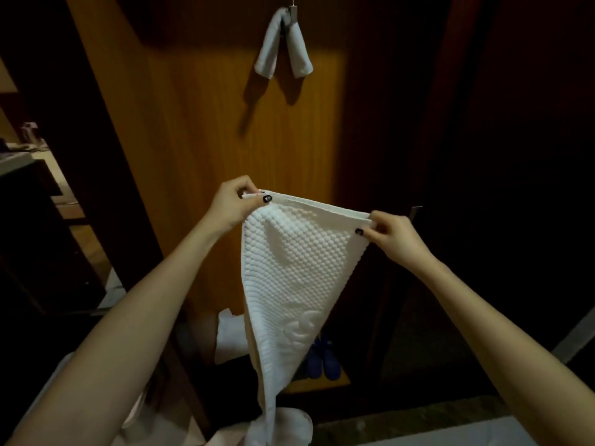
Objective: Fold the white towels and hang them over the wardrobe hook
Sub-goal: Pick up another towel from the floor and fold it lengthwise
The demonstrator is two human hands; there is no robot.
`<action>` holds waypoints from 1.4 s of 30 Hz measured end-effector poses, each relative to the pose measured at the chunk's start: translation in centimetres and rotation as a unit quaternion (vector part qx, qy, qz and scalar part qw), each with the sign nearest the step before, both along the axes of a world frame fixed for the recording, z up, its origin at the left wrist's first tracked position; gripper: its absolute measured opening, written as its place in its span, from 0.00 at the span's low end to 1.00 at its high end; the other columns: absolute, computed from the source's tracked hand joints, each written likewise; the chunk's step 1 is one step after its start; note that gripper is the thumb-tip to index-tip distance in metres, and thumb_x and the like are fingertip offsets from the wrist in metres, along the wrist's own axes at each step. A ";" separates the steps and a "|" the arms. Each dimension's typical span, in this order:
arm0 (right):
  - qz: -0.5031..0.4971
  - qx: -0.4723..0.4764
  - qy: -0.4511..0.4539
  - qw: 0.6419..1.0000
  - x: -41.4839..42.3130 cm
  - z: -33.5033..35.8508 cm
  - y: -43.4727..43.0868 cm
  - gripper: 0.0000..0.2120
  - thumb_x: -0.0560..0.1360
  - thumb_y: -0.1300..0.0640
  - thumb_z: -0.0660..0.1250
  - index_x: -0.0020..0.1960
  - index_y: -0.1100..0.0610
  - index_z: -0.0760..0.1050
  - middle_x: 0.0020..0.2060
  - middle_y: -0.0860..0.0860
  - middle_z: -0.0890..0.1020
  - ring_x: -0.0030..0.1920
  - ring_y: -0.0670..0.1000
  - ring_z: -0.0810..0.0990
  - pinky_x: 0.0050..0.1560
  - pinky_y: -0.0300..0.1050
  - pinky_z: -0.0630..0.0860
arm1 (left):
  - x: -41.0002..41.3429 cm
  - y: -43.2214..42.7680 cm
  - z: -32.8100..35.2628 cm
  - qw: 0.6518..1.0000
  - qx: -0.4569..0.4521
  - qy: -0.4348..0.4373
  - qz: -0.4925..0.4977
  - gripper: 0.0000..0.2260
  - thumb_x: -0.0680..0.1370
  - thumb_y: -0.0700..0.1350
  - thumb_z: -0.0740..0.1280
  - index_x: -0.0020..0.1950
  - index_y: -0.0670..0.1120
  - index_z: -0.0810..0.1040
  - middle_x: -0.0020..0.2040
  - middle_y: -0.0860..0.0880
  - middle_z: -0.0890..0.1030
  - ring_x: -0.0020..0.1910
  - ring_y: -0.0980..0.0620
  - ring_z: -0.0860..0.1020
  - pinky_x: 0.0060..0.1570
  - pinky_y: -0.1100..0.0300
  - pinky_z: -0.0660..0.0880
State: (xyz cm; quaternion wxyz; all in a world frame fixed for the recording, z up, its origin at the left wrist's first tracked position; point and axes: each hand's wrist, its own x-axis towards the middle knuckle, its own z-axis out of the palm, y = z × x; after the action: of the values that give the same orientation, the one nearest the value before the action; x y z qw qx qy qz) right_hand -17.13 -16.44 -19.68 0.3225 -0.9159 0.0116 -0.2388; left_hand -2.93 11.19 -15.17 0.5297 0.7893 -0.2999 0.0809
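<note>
the held towel runs off the bottom edge; its embossed emblem is too blurred to read

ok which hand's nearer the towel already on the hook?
Left. The left hand sits below the hung towel, slightly left of it; the right hand is lower and well to its right.

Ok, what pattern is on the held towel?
The towel is white with a raised bubble weave, clearest in the head view.

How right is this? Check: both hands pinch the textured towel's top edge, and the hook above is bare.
Wrong on the hook: the head view shows a folded towel draped over it. The left hand and right hand pinch the top edge of the textured towel.
</note>
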 end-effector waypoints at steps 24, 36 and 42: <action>-0.109 0.034 -0.019 0.993 -4.0 5.6 -4.8 0.14 0.74 0.53 0.71 0.37 0.57 0.69 0.30 0.51 0.73 0.30 0.46 0.70 0.30 0.43 0.66 | -2.4 -5.2 -0.9 0.966 0.142 -0.215 -0.027 0.02 0.78 0.40 0.63 0.45 0.45 0.71 0.33 0.51 0.75 0.32 0.49 0.73 0.31 0.56 0.64; -0.041 0.190 0.104 0.975 -5.4 3.7 -1.5 0.08 0.77 0.67 0.65 0.48 0.60 0.81 0.43 0.58 0.83 0.40 0.52 0.85 0.38 0.45 0.83 | -5.0 -8.4 -2.6 0.978 0.013 0.157 -0.137 0.12 0.74 0.32 0.69 0.57 0.39 0.75 0.42 0.44 0.82 0.32 0.57 0.82 0.34 0.68 0.78; 0.093 0.179 0.164 0.966 -5.3 4.4 0.9 0.14 0.73 0.67 0.70 0.58 0.61 0.76 0.45 0.52 0.86 0.48 0.47 0.85 0.52 0.38 0.80 | -5.9 -10.0 -1.9 0.983 -0.034 0.114 -0.137 0.09 0.74 0.30 0.68 0.53 0.31 0.76 0.40 0.45 0.81 0.26 0.59 0.79 0.30 0.69 0.76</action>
State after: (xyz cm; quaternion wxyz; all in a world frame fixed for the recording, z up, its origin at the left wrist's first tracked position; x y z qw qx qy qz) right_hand -22.42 -15.49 -15.33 0.4952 -0.8672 0.0218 -0.0480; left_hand -8.84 1.16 -17.04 0.5930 0.7264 -0.3397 -0.0728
